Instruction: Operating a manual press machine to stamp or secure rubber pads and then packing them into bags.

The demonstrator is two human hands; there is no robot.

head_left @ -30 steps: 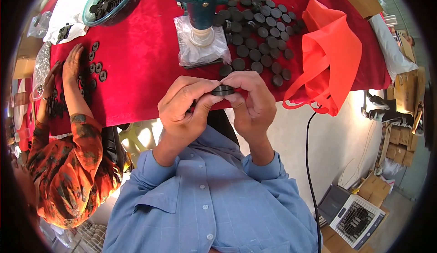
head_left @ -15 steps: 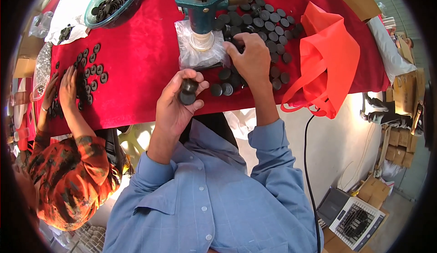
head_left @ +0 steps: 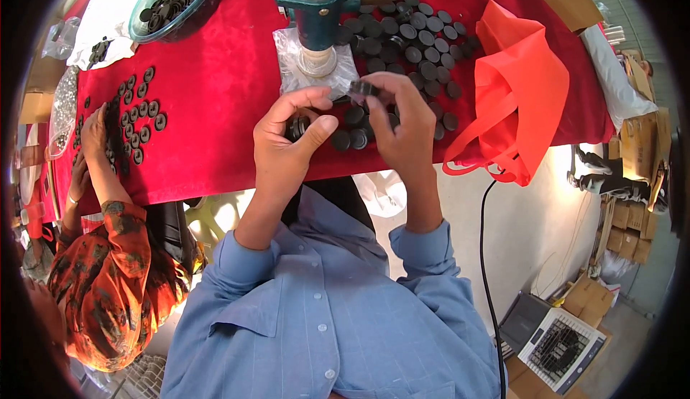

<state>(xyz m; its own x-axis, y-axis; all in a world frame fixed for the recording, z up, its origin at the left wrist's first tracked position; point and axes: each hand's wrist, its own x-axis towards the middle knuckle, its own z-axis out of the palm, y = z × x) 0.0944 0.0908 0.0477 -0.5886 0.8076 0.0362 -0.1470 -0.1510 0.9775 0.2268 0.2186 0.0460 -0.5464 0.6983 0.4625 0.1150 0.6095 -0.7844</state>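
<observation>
My left hand is curled round a few dark round pieces, in front of the press; its fingers hide part of them. Between the thumb and fingers of my right hand is a black round cap, slightly blurred. Both hands are raised over the near edge of the red cloth, a small gap apart. Just beyond them stands a green hand press, its pale round head above a base wrapped in clear plastic. Many black round caps lie loose to the right of the press.
A red fabric bag lies right of the caps. At the far left are a bowl of black parts and a white sack. A co-worker's hands are among black pieces at left. A black cable hangs down.
My right hand has come back from the pile towards my left, with a black cap in its fingers. My left hand has turned and closed further round its pieces. The co-worker's hands have shifted.
</observation>
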